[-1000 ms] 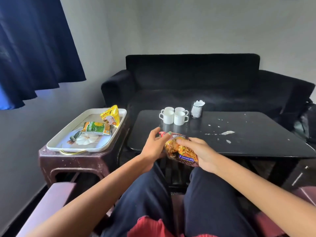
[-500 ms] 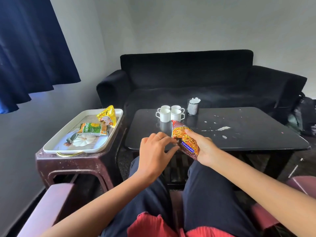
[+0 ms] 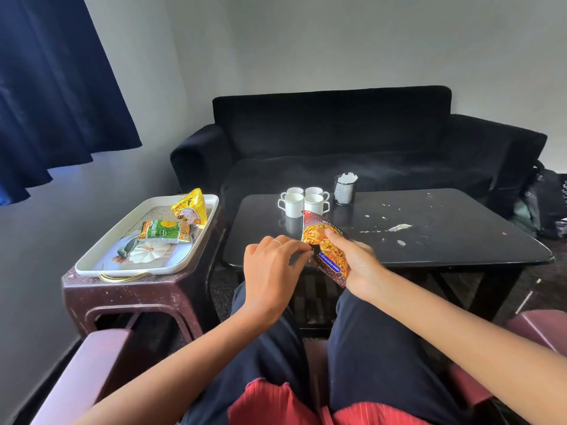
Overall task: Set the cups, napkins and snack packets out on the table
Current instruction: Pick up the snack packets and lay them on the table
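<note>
My right hand grips a red and orange snack packet, held upright over the near edge of the black table. My left hand is just left of the packet, fingertips curled and touching its left edge. Several white cups stand clustered at the table's far left. A mesh holder with napkins stands right of the cups. A yellow packet and a green packet lie on a white tray to the left.
The tray rests on a maroon plastic stool beside the table. A black sofa stands behind the table. White scraps are scattered on the table's right half. A dark bag sits at far right. My knees are under the table's near edge.
The packet went from lying between both hands to standing upright in my right hand. My left hand let go of it and now only touches its edge.
</note>
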